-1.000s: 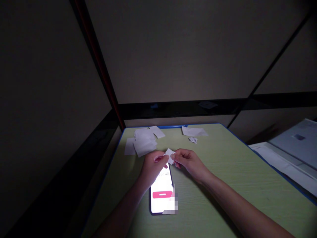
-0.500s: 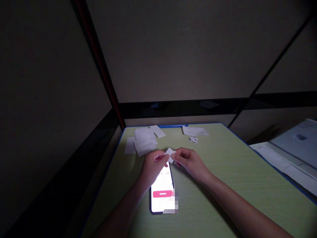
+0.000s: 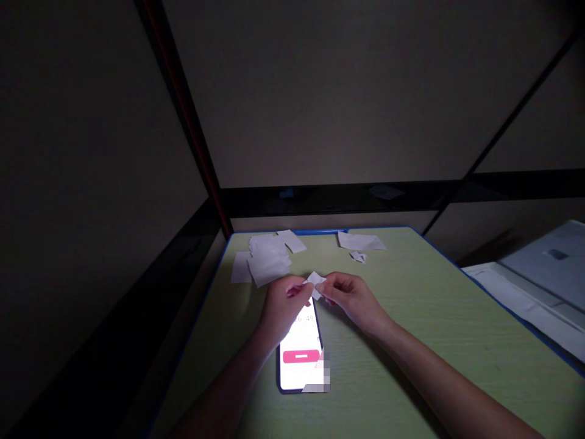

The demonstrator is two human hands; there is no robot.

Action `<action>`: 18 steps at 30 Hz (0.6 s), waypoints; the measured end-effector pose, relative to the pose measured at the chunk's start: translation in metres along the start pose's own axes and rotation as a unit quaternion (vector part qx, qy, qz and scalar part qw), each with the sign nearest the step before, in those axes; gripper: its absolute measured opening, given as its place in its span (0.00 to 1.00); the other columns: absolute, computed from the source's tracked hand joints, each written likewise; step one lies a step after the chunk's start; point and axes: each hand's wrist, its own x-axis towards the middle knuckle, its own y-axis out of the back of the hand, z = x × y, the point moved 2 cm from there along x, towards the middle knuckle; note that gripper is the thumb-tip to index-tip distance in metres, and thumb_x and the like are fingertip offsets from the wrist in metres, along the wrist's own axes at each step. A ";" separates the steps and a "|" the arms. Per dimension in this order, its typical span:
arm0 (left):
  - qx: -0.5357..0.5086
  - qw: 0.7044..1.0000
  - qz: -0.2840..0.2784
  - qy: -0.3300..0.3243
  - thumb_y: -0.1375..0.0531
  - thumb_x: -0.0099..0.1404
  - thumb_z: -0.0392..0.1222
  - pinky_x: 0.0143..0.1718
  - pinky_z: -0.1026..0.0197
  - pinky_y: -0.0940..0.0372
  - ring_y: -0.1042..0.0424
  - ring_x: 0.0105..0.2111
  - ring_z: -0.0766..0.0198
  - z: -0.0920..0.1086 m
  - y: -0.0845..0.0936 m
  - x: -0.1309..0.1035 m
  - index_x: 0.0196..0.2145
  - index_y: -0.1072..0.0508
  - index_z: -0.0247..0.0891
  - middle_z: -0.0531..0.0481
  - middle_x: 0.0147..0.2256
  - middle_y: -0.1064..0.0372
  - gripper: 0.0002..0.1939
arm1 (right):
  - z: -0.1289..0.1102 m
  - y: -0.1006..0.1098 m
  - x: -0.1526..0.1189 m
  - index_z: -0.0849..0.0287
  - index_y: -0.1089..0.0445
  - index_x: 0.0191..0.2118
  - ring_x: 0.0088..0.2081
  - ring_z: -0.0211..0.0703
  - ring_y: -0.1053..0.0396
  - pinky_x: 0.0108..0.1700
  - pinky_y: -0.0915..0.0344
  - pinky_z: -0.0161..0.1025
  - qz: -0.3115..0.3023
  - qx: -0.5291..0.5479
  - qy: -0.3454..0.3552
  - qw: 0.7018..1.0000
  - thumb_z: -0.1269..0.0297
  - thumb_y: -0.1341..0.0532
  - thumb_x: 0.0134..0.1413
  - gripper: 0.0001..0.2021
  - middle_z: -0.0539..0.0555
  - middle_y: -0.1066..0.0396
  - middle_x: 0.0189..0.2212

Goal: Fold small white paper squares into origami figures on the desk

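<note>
Between my two hands is a small folded piece of white paper (image 3: 315, 279), its pointed top showing above the fingers. My left hand (image 3: 286, 305) pinches its left side with thumb and fingers. On the opposite side, my right hand (image 3: 350, 299) grips the paper the same way. Below the hands lies a phone (image 3: 299, 372) with a bright white screen, digits and a red button; my left hand covers part of it. Beyond the hands, a small folded paper piece (image 3: 359, 257) rests on the green table (image 3: 411, 292).
Several loose white paper sheets (image 3: 269, 265) lie at the table's far left. Another paper strip (image 3: 362, 241) is at the far right, near a blue bar (image 3: 322, 232) along the back edge. A white box (image 3: 525, 305) stands beyond the right edge. Walls rise behind and left.
The last digits on the phone screen have gone from 48 to 49. Both hands keep their hold on the paper, with hardly any movement.
</note>
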 end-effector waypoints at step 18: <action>-0.029 0.997 -0.067 -0.010 0.43 0.55 0.43 0.19 0.68 0.44 0.37 0.19 0.69 -0.001 0.003 0.001 0.24 0.29 0.33 0.54 0.17 0.36 0.10 | -0.008 0.001 -0.002 0.61 0.34 0.24 0.20 0.32 0.48 0.23 0.52 0.33 -0.025 -0.005 0.007 1.000 0.50 0.37 0.43 0.17 0.45 0.43 0.17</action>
